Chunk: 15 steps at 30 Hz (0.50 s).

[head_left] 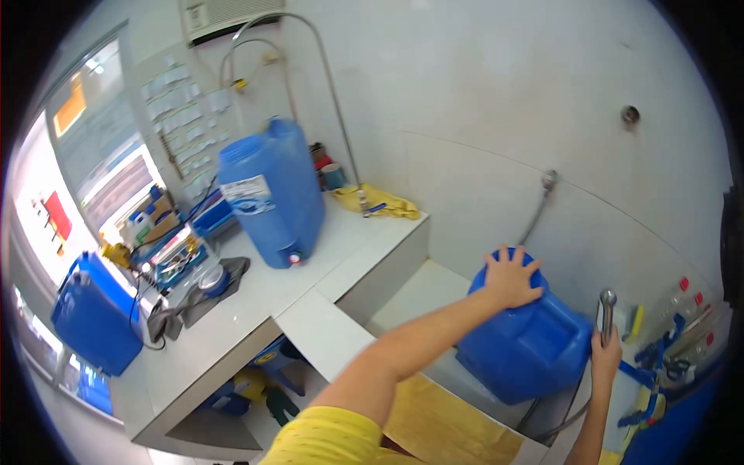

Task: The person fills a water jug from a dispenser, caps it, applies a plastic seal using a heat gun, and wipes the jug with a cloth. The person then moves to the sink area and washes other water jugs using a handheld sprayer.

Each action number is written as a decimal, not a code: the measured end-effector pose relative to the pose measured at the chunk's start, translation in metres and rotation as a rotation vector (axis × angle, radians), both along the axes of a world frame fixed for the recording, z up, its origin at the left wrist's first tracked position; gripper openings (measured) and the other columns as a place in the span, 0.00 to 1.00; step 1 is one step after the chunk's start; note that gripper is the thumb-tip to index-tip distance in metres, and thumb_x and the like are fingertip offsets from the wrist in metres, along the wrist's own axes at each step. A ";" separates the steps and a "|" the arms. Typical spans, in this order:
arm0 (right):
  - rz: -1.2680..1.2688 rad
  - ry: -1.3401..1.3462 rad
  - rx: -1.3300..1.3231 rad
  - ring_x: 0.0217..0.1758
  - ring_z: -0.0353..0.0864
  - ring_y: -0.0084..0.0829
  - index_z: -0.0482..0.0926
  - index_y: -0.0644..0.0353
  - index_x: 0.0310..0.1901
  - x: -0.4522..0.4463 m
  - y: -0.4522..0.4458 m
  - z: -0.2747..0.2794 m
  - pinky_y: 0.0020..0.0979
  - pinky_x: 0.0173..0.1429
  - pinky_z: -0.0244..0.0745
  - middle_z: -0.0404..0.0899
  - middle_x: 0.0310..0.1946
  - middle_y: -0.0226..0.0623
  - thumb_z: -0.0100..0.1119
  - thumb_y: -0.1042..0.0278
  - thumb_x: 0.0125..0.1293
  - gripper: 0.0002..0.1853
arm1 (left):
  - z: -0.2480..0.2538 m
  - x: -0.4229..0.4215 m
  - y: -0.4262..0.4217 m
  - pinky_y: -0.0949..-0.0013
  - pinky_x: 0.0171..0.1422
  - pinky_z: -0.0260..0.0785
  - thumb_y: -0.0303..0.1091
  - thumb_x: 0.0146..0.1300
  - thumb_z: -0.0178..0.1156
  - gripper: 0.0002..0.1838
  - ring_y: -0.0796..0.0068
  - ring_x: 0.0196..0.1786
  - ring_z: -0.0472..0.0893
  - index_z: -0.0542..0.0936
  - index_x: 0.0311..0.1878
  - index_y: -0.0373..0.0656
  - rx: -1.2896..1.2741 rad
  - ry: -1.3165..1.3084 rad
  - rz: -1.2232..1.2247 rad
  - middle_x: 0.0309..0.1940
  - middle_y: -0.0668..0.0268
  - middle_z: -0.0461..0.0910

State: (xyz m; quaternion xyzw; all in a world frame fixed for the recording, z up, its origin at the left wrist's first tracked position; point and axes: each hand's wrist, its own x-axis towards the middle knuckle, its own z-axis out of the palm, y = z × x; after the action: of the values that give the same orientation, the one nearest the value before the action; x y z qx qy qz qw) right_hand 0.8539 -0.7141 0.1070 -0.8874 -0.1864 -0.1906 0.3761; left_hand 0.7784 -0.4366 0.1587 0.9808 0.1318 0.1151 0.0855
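A large blue plastic water jug (527, 349) sits tilted in the tiled sink basin (422, 294). My left hand (510, 280) lies over the jug's round top, its fingers spread out across it. Whether a cap is beneath the palm is hidden. To the right of the jug, my right hand (606, 349) is closed around the handle of a chrome hand sprayer (608, 306), held with its head up. A grey hose (562, 426) runs down below that hand.
Another blue jug (271, 198) with a label and tap stands on the white counter (310, 271), near a yellow cloth (380, 203). Clear bottles (670, 310) and blue-handled tools (659, 356) lie at the right. More blue jugs (97, 318) stand at far left.
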 end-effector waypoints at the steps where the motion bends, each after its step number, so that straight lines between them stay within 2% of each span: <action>1: -0.013 0.059 -0.009 0.19 0.70 0.33 0.72 0.66 0.37 -0.020 0.001 0.008 0.36 0.27 0.65 0.69 0.16 0.43 0.58 0.60 0.64 0.15 | 0.003 0.005 -0.006 0.28 0.63 0.48 0.63 0.56 0.53 0.37 0.39 0.71 0.53 0.64 0.70 0.65 -0.043 0.025 0.038 0.71 0.57 0.56; 3: 0.002 0.017 -0.020 0.23 0.75 0.51 0.73 0.65 0.37 -0.056 0.000 0.010 0.42 0.30 0.68 0.71 0.18 0.51 0.61 0.61 0.60 0.14 | 0.006 0.014 -0.014 0.28 0.63 0.49 0.63 0.57 0.52 0.37 0.38 0.71 0.52 0.64 0.69 0.63 -0.049 0.034 0.106 0.72 0.56 0.55; 6: 0.193 -0.161 -0.051 0.24 0.75 0.49 0.75 0.61 0.38 -0.094 0.002 -0.011 0.41 0.30 0.70 0.75 0.24 0.47 0.66 0.68 0.49 0.15 | 0.002 0.030 -0.026 0.28 0.64 0.49 0.61 0.57 0.51 0.36 0.37 0.71 0.51 0.65 0.69 0.58 -0.056 0.014 0.170 0.71 0.55 0.56; 8: 0.321 -0.265 -0.137 0.27 0.77 0.48 0.76 0.59 0.39 -0.120 0.014 -0.004 0.41 0.30 0.72 0.76 0.28 0.44 0.67 0.70 0.43 0.18 | 0.010 0.036 -0.030 0.27 0.63 0.48 0.61 0.57 0.51 0.36 0.36 0.70 0.52 0.67 0.67 0.56 -0.063 0.054 0.246 0.70 0.55 0.56; 9: 0.370 -0.300 -0.189 0.28 0.78 0.48 0.76 0.58 0.39 -0.128 0.019 0.006 0.41 0.31 0.73 0.76 0.30 0.43 0.67 0.70 0.41 0.19 | 0.004 0.044 -0.026 0.25 0.61 0.49 0.60 0.56 0.53 0.35 0.35 0.68 0.55 0.69 0.65 0.55 -0.036 0.033 0.242 0.68 0.55 0.59; 11: 0.307 -0.222 -0.174 0.30 0.79 0.46 0.75 0.59 0.39 -0.126 0.021 0.013 0.41 0.31 0.73 0.76 0.30 0.42 0.67 0.69 0.43 0.18 | -0.010 0.056 -0.005 0.25 0.60 0.50 0.59 0.58 0.52 0.32 0.36 0.65 0.60 0.71 0.63 0.54 0.047 -0.017 0.080 0.65 0.55 0.63; 13: 0.216 -0.261 -0.081 0.28 0.78 0.45 0.74 0.61 0.37 -0.110 0.017 0.017 0.39 0.31 0.72 0.76 0.27 0.44 0.65 0.69 0.51 0.13 | -0.010 0.047 0.013 0.30 0.62 0.53 0.54 0.63 0.50 0.25 0.43 0.64 0.64 0.73 0.59 0.53 0.006 -0.050 -0.109 0.62 0.56 0.67; 15: 0.133 -0.188 -0.069 0.26 0.77 0.43 0.74 0.61 0.37 -0.096 0.014 0.017 0.37 0.30 0.72 0.76 0.26 0.44 0.65 0.67 0.54 0.12 | -0.011 0.030 0.032 0.37 0.64 0.55 0.50 0.67 0.49 0.19 0.51 0.66 0.64 0.75 0.56 0.53 -0.058 -0.289 -0.437 0.61 0.57 0.67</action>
State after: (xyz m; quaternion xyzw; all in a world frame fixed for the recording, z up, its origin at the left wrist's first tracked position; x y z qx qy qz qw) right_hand 0.7574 -0.6999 0.1243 -0.8637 -0.2857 -0.2412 0.3380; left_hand 0.8087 -0.4051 0.1478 0.9566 -0.0933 0.2290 0.1543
